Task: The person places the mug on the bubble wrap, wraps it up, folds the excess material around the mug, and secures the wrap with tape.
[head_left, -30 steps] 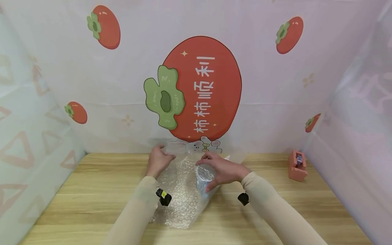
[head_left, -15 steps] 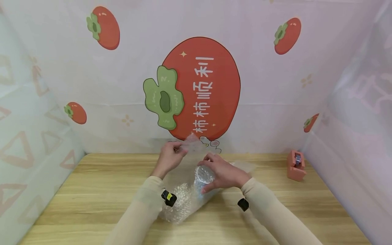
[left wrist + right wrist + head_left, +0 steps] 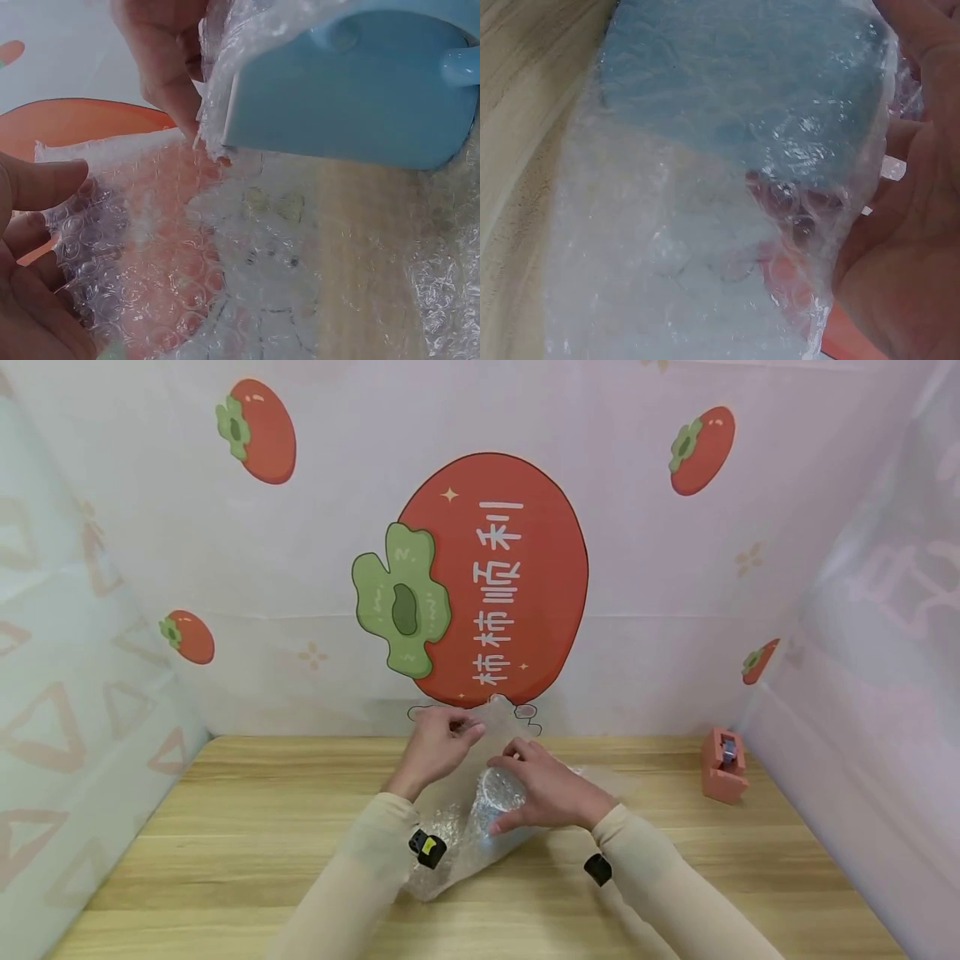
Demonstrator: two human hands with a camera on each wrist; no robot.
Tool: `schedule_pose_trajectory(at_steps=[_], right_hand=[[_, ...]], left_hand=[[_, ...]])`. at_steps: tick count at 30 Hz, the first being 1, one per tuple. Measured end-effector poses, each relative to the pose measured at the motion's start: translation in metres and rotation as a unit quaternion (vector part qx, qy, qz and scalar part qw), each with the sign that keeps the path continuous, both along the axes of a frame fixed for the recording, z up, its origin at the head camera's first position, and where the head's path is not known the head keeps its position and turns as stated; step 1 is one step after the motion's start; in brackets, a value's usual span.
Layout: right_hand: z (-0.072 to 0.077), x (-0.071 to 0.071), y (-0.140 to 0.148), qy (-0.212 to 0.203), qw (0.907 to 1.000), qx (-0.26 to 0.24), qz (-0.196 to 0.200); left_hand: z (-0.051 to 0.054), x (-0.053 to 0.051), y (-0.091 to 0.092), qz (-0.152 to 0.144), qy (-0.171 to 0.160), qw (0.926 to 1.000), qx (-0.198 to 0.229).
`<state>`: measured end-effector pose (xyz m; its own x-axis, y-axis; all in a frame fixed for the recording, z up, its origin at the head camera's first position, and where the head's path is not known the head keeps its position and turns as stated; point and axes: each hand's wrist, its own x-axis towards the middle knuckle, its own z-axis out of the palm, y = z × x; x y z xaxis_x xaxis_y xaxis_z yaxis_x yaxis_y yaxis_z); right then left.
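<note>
A light blue mug point(image 3: 352, 90) with a handle stands partly covered by a sheet of clear bubble wrap point(image 3: 172, 247). In the head view my right hand point(image 3: 551, 789) grips the mug through the wrap, thumb on the near side and fingers over the far side. To the left, my left hand point(image 3: 438, 747) pinches the far edge of the sheet and holds it up off the table. Through the plastic in the right wrist view, the mug's blue side shows beside my right hand point(image 3: 907, 240). The mug's far side is hidden.
A pink tape dispenser point(image 3: 725, 766) sits at the back right of the wooden table point(image 3: 247, 827). Behind the table hangs a white backdrop point(image 3: 315, 527) printed with persimmons, and fabric walls rise at both sides.
My left hand has lifted the sheet's far left part and moved right, toward the mug. The sheet's left portion has folded inward. My right hand stays on the mug with little movement.
</note>
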<state>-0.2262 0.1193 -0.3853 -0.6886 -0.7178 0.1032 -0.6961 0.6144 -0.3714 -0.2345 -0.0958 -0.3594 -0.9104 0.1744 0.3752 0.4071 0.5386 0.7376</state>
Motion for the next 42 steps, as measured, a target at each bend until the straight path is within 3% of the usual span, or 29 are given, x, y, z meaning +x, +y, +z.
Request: schedule_pose_trajectory(at_steps=[5,11,20,27,34,42], right_hand=[[0.004,-0.003,0.005,-0.039,0.9989,0.013,0.023],[0.008,-0.007,0.010,-0.082,0.9961,0.003,0.031],[0.005,-0.009,0.013,-0.076,0.9961,-0.014,0.043],[0.006,-0.007,0.014,-0.082,0.9960,-0.019,0.030],[0.005,-0.005,0.014,-0.095,0.9938,-0.058,0.003],[0.003,-0.002,0.015,-0.069,0.9959,-0.057,-0.001]], left_hand=[[-0.005,-0.003,-0.002,0.008,-0.002,0.9999,0.008],[-0.008,-0.006,-0.007,0.001,-0.013,0.9988,0.046],[-0.007,-0.006,-0.009,-0.005,-0.035,0.9968,0.071],[-0.008,-0.006,-0.009,-0.006,-0.037,0.9965,0.075],[-0.009,-0.006,-0.009,-0.003,-0.043,0.9960,0.079],[-0.009,-0.005,-0.010,-0.004,-0.047,0.9956,0.081]])
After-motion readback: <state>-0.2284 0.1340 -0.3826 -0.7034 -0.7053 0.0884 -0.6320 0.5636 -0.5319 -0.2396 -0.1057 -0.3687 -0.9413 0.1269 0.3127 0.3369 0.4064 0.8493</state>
